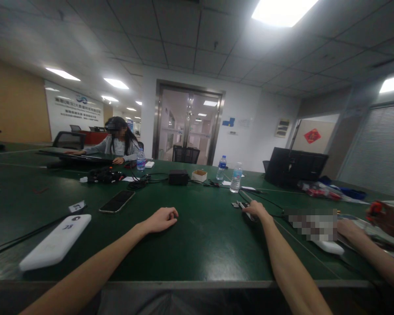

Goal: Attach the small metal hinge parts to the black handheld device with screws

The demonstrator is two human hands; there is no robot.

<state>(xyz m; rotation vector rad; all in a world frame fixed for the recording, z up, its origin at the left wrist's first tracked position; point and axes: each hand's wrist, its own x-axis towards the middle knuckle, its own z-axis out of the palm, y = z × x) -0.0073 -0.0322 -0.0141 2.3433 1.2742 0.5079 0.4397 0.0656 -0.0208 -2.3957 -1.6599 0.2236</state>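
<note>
Right of centre on the green table (197,258), a little flat object (248,211) sits under the person's right hand (256,210). It's lying flat, long axis on a slant: far end angled away and to the left, near end back toward the person and a bit right. Honestly can't make out what it is, since the fingers cover a chunk of it. They're bent down onto it, thumb side toward the middle of the table, but whether that's a proper pinch or just a touch, I can't tell.

Just past its far end there's a small scrap-like piece (235,204), and a clear water bottle (236,177) stands upright beyond that. Left hand (164,219) is resting on the bare tabletop, fingers loosely curled, kinda half open, nothing visible in it.

Closest to that one is a dark-screened phone (117,201), lying flat with its far end tipped to the right. The chunky white device (55,243) nearer the edge slants the same way.
</note>
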